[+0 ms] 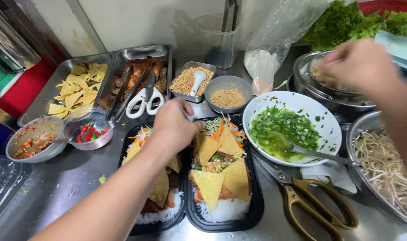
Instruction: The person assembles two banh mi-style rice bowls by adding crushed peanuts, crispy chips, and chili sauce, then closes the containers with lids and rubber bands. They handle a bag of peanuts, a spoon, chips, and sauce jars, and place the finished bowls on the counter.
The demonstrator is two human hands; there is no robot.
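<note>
— Starting with the biggest thing: how much room does the steel counter leave?

— Little. Bare metal shows only at the front left, and along the front edge past the trays. Pans and bowls crowd the back up to the wall.

— What sits at the middle?

— Two black rectangular meal trays, touching side by side. The right tray holds white noodles, shredded vegetables and yellow triangular crackers; the left tray is half hidden under the forearm.

— And around them?

— A white bowl of chopped greens with a spoon just right of the trays, a metal bowl of bean sprouts at the right edge, and brass-handled scissors lying in front. A clear plastic bag stands behind the white bowl.

— The hands?

— The left hand hangs over the trays' far end, fingers curled together; whether it pinches anything, I cannot tell. The right hand is bunched, fingertips together, over a lidded steel pot at the back right; what it grips is hidden.
</note>
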